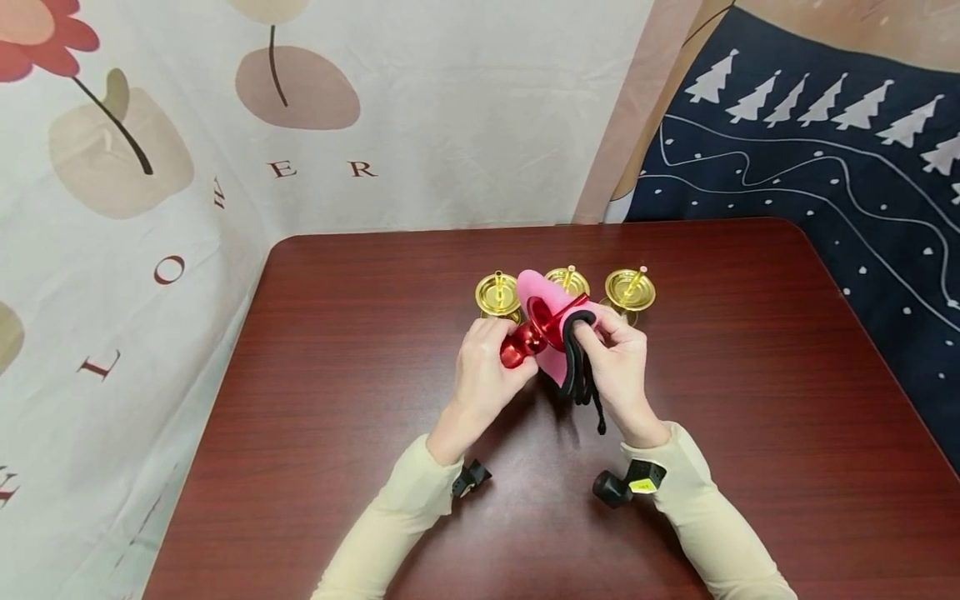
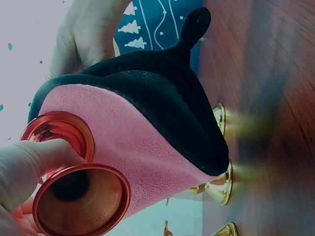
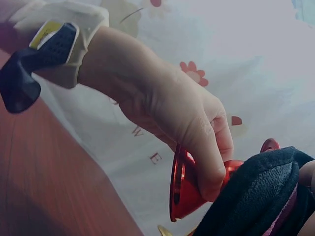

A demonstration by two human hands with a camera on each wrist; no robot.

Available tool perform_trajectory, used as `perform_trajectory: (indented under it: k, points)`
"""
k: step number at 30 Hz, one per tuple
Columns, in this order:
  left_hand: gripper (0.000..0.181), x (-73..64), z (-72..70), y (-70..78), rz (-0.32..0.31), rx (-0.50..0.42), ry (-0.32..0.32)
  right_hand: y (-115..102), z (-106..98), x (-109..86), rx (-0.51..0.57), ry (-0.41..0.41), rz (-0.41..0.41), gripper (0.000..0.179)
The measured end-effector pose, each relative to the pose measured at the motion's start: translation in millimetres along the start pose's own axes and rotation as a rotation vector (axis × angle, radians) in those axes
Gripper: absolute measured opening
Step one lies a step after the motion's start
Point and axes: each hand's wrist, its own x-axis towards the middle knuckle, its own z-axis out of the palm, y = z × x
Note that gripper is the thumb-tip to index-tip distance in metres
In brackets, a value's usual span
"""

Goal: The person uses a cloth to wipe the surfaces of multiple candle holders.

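Observation:
A shiny red candle holder [image 1: 528, 337] is raised off the table, tilted, in my left hand [image 1: 483, 367]. Left fingers and thumb grip its narrow stem, between the hollow foot [image 2: 83, 201] and the dish, as the left wrist view shows. My right hand [image 1: 621, 367] pinches a folded pink cloth [image 2: 138, 142] with a black side or border [image 1: 576, 367] and a dangling black tab. Pink fabric lies against the red dish and its spike. In the right wrist view, black cloth [image 3: 251, 187] hides part of the holder and most of the right hand.
Three gold candle holders stand in a row behind my hands: one at left [image 1: 497, 292], a middle one [image 1: 573, 282] partly covered by the cloth, one at right [image 1: 630, 292]. The dark red wooden table [image 1: 337, 333] ends at patterned fabric hangings [image 1: 465, 125].

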Motion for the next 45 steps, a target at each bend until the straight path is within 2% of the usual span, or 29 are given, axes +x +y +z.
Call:
perform_trajectory:
  k: [7, 12, 16, 20, 29, 32, 35, 40, 43, 45]
  points:
    - [0.024, -2.9, 1.7, -2.6, 0.016, -0.013, 0.007, -5, 2, 2.7, 0.168, 0.091, 0.084, 0.030]
    - [0.027, -5.3, 1.4, -8.8, -0.012, -0.065, 0.036, -11, -3, 6.9, 0.214, 0.148, 0.092, 0.026]
    - [0.029, -4.0, -1.9, -12.0, -0.050, -0.129, 0.079, -16, -10, 4.2, 0.067, 0.126, 0.034, 0.022]
    - [0.030, -0.2, -4.1, -12.6, -0.058, -0.162, 0.118, -17, -11, -2.2, -0.096, 0.029, -0.042, 0.015]
    - [0.029, 0.7, 2.2, -9.9, -0.028, -0.140, 0.151, -8, -5, -8.7, -0.221, -0.180, -0.303, 0.025]
    - [0.028, 1.5, 2.9, -10.1, -0.029, -0.148, 0.168, -7, -4, -11.3, -0.260, -0.232, -0.339, 0.038]
    - [0.027, 1.9, 2.8, -11.1, -0.026, -0.153, 0.176, -8, -2, -13.9, -0.327, -0.245, -0.344, 0.047]
    - [0.028, 1.2, 1.8, -13.9, -0.006, -0.150, 0.188, -9, -3, -12.7, -0.396, -0.233, -0.421, 0.035]
    - [0.027, 0.3, 1.0, -16.1, 0.014, -0.142, 0.189, -11, -8, -8.1, -0.444, -0.182, -0.477, 0.035]
    - [0.028, -0.4, 0.5, -17.6, 0.023, -0.142, 0.182, -14, -10, -4.4, -0.488, -0.117, -0.506, 0.035]
